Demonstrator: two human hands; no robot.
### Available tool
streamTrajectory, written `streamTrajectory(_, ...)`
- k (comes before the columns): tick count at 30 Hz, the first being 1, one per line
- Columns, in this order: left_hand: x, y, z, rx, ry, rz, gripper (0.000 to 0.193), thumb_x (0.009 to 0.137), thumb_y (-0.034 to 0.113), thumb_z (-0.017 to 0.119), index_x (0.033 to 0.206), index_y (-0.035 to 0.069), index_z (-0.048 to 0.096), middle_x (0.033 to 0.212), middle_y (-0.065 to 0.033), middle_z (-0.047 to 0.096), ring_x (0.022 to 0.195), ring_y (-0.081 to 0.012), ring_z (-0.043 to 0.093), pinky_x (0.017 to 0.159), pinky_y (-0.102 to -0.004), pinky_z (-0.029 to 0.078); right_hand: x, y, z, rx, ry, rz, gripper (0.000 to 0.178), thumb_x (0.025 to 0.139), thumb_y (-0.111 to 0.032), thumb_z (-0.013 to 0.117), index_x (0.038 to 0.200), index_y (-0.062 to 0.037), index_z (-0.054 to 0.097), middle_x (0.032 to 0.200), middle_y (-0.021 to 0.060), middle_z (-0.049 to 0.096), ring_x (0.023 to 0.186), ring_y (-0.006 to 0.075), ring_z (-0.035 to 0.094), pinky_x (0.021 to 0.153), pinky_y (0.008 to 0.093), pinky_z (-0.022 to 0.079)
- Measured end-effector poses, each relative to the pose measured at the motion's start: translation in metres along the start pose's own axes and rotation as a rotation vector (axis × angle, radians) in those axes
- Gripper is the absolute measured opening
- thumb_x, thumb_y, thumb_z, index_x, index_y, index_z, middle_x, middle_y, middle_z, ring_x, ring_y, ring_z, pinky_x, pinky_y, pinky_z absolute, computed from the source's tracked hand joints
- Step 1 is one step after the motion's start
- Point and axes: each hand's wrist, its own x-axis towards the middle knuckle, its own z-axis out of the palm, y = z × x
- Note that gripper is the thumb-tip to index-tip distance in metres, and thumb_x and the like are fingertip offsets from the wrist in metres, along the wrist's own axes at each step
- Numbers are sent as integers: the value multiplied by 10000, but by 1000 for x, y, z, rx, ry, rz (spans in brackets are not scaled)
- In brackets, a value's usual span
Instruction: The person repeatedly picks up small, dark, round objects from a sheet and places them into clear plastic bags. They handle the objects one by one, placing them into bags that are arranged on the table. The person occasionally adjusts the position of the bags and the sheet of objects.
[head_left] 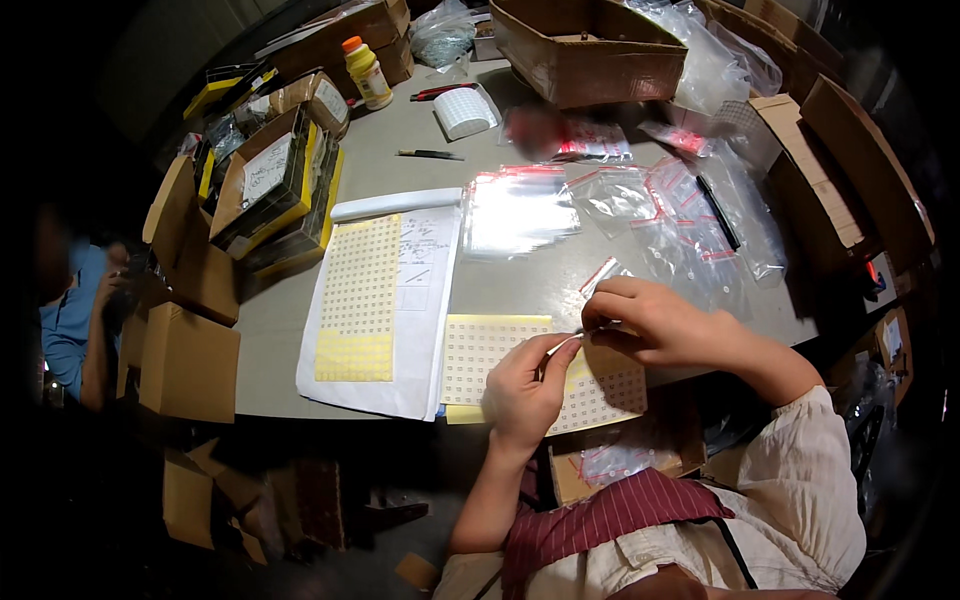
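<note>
My left hand (527, 390) is closed, with thumb and index finger pinching the upper edge of a yellow sticker sheet (605, 392) printed with rows of small marks. The sheet tilts over the table's near edge. My right hand (645, 320) meets the left at that edge, its fingertips pinched together; whatever lies between them is too small to make out. Just beyond the right fingers lies a small clear zip bag (603, 275) with a red strip. Another sticker sheet (490, 340) rests flat on the table, partly covered by my left hand.
Left of my hands, a notepad (423, 330) carries a yellow sticker sheet (360, 290). Farther back are stacked clear bags (515, 212), loose zip bags, a black pen (718, 212) and a sticker roll (466, 112). An open carton (590, 65) stands behind. Below the table edge, a box (575, 485) holds bags.
</note>
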Motion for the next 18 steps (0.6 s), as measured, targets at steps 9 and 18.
streamTrajectory(9,6,10,-1,46,23,-93,169,957,219,744,1018,64,772,855,-115,763,699,-165,704,627,-296,514,-2,0,15,-398,143,-159,312,731,-49,697,1009,-26,557,945,143,562,876,345,610,750,427,521)
streamTrajectory(18,9,1,0,-15,71,-183,223,962,279,743,1022,65,763,713,-72,696,570,-110,538,551,-297,434,22,17,-12,-389,144,-409,270,753,-93,721,1011,-48,655,943,104,638,830,256,647,751,368,562)
